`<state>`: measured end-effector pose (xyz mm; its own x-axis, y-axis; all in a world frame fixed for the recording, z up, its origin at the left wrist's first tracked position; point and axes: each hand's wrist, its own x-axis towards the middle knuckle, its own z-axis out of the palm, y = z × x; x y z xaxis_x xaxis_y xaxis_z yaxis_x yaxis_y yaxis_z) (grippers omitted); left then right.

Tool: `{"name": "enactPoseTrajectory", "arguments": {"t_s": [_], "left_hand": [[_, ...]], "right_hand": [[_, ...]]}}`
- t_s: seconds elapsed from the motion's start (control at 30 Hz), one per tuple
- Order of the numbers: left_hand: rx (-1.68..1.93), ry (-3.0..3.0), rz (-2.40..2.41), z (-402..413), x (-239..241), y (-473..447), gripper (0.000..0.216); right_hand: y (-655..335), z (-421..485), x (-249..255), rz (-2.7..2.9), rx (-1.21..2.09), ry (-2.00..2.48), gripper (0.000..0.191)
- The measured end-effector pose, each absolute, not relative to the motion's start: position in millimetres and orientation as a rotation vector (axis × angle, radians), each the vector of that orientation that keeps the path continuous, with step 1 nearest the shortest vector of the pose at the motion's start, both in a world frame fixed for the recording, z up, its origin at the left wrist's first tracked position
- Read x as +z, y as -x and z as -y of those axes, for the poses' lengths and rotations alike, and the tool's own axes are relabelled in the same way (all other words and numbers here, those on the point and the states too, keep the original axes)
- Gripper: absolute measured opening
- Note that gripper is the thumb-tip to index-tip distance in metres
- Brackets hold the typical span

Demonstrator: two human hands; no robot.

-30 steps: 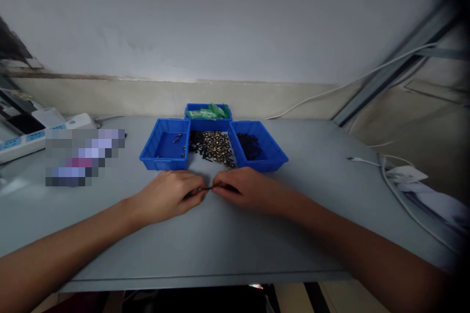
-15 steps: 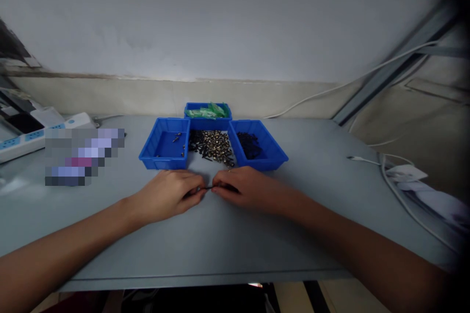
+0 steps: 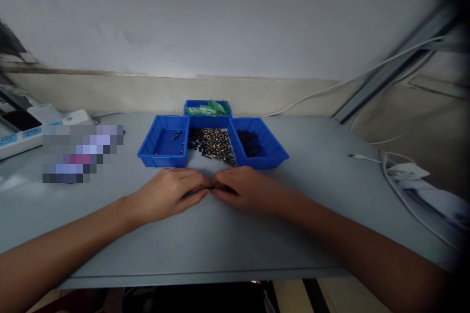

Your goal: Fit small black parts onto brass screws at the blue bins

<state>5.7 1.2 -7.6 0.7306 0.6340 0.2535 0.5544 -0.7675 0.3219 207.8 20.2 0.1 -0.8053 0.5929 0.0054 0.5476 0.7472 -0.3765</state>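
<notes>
My left hand [image 3: 171, 190] and my right hand [image 3: 244, 186] meet fingertip to fingertip above the grey tabletop [image 3: 205, 239]. Both are closed in a pinch on a small dark thin piece [image 3: 210, 188]. Most of it is hidden by the fingers, so I cannot tell its exact kind. Just beyond the hands lies a heap of brass-coloured metal fittings [image 3: 217, 144], with slim black pieces [image 3: 198, 141] along its left side.
A blue bin [image 3: 147, 160] with a few metal fittings stands left of the heap. Another blue bin [image 3: 270, 160] on the right holds black pieces. Behind, a third bin [image 3: 189, 120] contains green plastic bags [image 3: 209, 107]. A power strip [image 3: 40, 132] lies far left; white cables [image 3: 389, 186] run along the right.
My hands have come closer together, and the small gap between their fingertips has closed. Less of the dark piece shows. The bins and the heap stay in place.
</notes>
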Motion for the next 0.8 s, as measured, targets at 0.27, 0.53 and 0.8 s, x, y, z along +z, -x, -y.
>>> {"name": "enactPoseTrajectory", "arguments": {"t_s": [0.27,0.53,0.8], "left_hand": [[0.51,-2.719,-0.953,-2.1,-6.4,-5.6,0.02],[0.52,-2.753,-0.931,-1.7,-7.3,-4.8,0.021],[0.503,-2.757,-0.925,-2.7,-8.3,-4.5,0.021]], "right_hand": [[-206.7,-20.1,0.4,2.826,0.512,0.942,0.016],[-207.7,-20.7,-0.4,2.827,0.521,0.928,0.016],[-207.7,-20.7,-0.5,2.838,0.483,0.922,0.017]]}}
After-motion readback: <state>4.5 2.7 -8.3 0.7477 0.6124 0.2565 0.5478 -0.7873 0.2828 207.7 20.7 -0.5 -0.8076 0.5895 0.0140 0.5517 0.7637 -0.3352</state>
